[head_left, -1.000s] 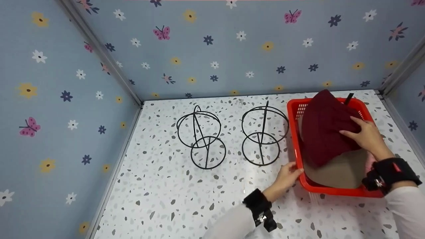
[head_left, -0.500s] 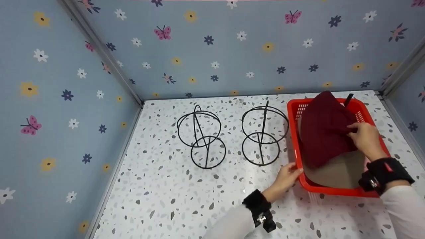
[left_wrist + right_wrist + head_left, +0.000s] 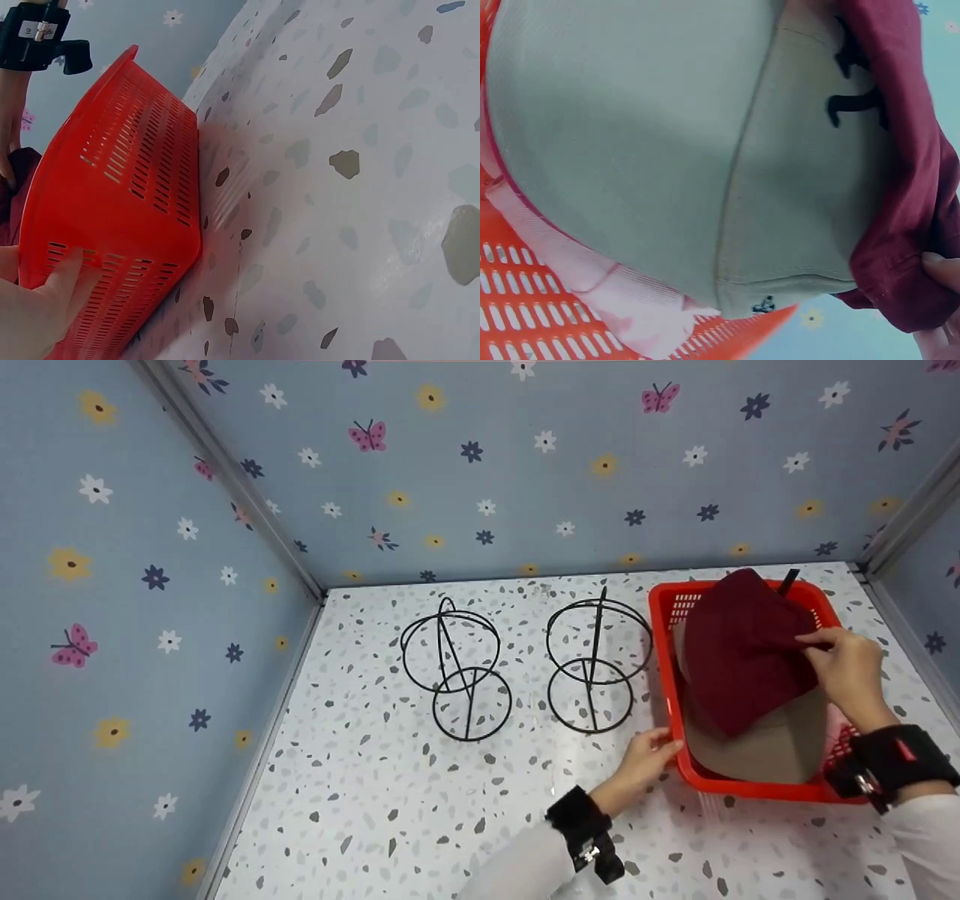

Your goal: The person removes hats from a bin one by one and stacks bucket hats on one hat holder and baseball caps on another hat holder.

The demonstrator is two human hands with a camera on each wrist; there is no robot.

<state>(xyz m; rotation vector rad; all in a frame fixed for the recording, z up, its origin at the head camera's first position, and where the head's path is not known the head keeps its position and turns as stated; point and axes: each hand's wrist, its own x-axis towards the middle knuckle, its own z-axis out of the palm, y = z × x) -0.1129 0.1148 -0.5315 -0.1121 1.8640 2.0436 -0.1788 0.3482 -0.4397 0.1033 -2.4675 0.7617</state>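
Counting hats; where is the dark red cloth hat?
Head view, right: the hat is pinched by the right hand over the beige cloth cap in the red plastic basket.

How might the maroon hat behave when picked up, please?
Probably floppy: the maroon hat puckers where the right hand pinches it. Likely light, as it looks made of thin fabric. Its matte surface suggests little slipping.

Wire stands (image 3: 456, 660): two, black, side by side, apart
Tabletop (image 3: 360, 780): white, speckled grey
Walls (image 3: 517, 484): blue, flowers and butterflies
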